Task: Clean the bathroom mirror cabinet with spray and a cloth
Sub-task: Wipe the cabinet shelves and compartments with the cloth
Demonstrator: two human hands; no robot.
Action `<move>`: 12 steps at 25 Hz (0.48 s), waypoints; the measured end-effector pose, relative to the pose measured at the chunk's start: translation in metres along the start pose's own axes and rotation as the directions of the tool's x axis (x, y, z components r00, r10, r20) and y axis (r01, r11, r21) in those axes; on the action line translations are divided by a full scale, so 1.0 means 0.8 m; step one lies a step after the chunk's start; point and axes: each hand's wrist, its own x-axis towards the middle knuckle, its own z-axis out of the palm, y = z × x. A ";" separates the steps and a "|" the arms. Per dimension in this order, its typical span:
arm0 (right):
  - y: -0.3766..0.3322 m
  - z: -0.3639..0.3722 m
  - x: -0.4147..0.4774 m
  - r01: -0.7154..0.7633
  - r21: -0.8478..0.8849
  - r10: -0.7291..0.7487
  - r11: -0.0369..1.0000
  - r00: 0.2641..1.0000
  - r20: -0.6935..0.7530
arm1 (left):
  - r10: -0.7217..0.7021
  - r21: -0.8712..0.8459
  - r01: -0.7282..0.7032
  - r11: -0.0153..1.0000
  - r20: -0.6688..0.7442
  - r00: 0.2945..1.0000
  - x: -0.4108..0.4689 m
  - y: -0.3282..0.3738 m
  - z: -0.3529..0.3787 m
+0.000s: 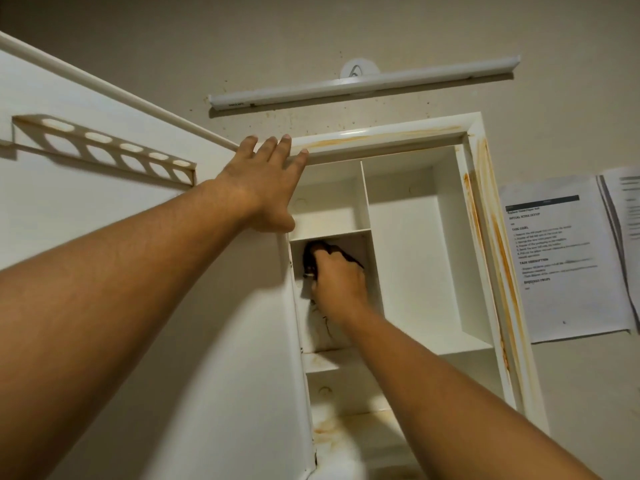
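Observation:
The white cabinet (481, 237) hangs open on the wall, with rust-coloured stains along its top and right frame. Its door (104, 220) is swung out to the left. My left hand (266, 188) rests flat with straight fingers against the top left corner of the frame, where the door meets it. My right hand (341, 282) is inside the small middle-left compartment and grips a dark cloth (313, 256) against the back wall. No spray bottle is in view.
A tube light (363, 81) is fixed to the wall above the cabinet. Printed sheets (564, 254) hang on the wall to the right. A perforated holder rail (104, 150) sits on the inside of the door. The lower shelves show brown stains.

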 end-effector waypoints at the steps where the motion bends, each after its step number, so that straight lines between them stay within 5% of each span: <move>1: -0.003 0.008 -0.015 0.092 0.007 -0.093 0.996 0.995 0.040 | 0.003 0.018 -0.003 1.000 -0.003 1.000 -0.001 0.000 0.003; 4: 0.010 0.018 -0.074 0.343 -0.087 -0.315 0.935 0.918 0.240 | -0.028 0.069 0.030 0.997 -0.024 0.999 -0.002 -0.002 0.010; 7: 0.010 0.009 -0.017 0.221 -0.188 -0.219 0.957 0.975 0.036 | -0.059 0.075 0.061 0.995 -0.033 0.998 -0.002 0.008 0.020; 9: 0.000 0.016 -0.015 0.214 -0.188 -0.211 0.959 0.977 0.035 | -0.066 0.069 0.070 0.995 -0.049 0.997 0.002 0.012 0.025; 12: 0.014 0.025 -0.053 0.480 -0.246 -0.401 0.842 0.862 0.309 | -0.055 0.019 0.056 0.998 -0.049 0.997 0.002 0.009 0.021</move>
